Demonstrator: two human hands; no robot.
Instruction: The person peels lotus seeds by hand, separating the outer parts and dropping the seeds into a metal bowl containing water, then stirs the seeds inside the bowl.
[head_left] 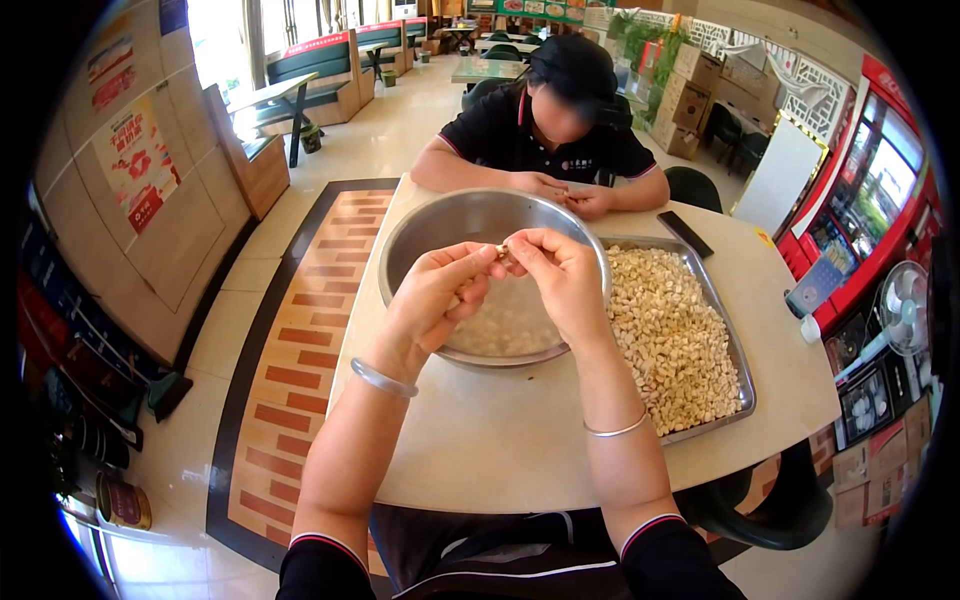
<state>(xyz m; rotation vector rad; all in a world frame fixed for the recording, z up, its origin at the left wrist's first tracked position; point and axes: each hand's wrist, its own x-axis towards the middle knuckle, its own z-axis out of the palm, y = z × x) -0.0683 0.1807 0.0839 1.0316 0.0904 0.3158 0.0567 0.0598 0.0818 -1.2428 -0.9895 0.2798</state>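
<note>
Through the head camera I have both hands above the basin (420, 222), my landmark. The left hand (437, 292) pinches a small brown piece (502, 251) between thumb and forefinger; the right hand (568, 287) closes its thumb and forefinger on the other side of it. Those fingertips hide much of the piece, so I can't read its exact shape.

My main worry is a slip: so small a piece, held only by the tips, could shoot out if the two pinches press unevenly. Directly below is the basin's inside, where the pale, blurred contents (505, 322) could make it hard to pick out again. A sideways flick could land it right of the basin, among the heaped pale pieces (672, 345) in the metal tray (748, 385). That heap reaches close to the tray's edge, so a brush from the right forearm could push some onto the table (500, 440).

The left wrist's bangle (383, 379) could knock the basin's near rim if that arm drops. Beyond the basin, a co-worker (575, 110) leans over the table, forearms near its far rim; a bump there could jolt it.
</note>
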